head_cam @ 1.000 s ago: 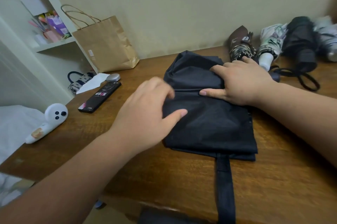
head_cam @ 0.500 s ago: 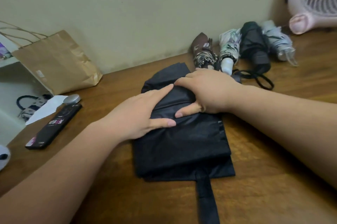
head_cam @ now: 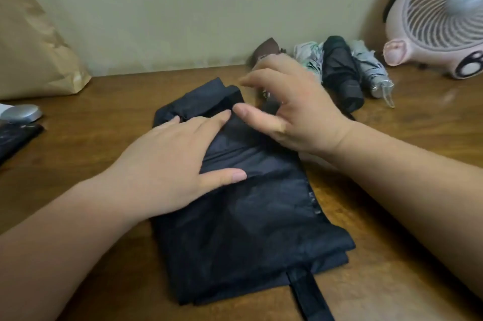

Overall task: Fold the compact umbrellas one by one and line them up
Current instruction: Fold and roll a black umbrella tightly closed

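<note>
Single head-worn view, forward and down, close over the table (head_cam: 109,90).

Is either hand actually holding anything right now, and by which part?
Nothing is gripped. The left hand presses flat on the black umbrella; the right hand is open near its far end.

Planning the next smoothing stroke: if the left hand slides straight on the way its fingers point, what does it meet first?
Likely the right hand: its thumb lies just ahead of the left hand, on the black umbrella.
</note>
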`<state>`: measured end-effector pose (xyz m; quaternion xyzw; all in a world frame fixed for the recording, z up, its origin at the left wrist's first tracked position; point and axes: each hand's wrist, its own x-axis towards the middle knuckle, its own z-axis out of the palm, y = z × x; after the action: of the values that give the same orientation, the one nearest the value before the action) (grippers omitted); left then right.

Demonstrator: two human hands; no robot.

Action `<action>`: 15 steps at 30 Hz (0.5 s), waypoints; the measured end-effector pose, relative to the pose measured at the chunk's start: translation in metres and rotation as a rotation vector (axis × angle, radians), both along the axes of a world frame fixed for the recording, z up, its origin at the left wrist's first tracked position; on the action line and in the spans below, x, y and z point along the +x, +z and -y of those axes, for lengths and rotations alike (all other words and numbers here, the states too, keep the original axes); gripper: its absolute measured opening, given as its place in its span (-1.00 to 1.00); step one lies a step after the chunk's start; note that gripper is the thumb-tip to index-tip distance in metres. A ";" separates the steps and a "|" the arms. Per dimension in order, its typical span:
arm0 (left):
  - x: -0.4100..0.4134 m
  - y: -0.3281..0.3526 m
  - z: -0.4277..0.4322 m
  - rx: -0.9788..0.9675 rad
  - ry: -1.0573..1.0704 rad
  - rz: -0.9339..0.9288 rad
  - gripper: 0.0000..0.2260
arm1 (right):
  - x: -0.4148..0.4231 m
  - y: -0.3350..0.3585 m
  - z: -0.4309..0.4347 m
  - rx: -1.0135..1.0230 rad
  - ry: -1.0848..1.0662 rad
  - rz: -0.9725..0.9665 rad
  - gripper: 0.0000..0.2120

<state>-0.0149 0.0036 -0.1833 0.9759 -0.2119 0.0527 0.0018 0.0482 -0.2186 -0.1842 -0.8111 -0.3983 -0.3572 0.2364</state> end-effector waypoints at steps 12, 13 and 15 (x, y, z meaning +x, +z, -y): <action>0.007 -0.006 0.011 0.065 -0.006 0.236 -0.10 | -0.040 0.049 0.061 -0.103 -0.180 -1.321 -0.95; 0.007 -0.006 0.012 0.065 -0.009 0.234 -0.10 | -0.041 0.041 0.060 0.030 -0.123 -1.344 -0.92; 0.006 -0.008 0.012 0.064 -0.014 0.225 -0.11 | -0.044 0.025 0.056 0.252 -0.047 -1.351 -0.85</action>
<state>-0.0093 -0.0083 -0.1913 0.9619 -0.2192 0.1549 -0.0526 0.0047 -0.2742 -0.1590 -0.8307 -0.1012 0.1782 0.5176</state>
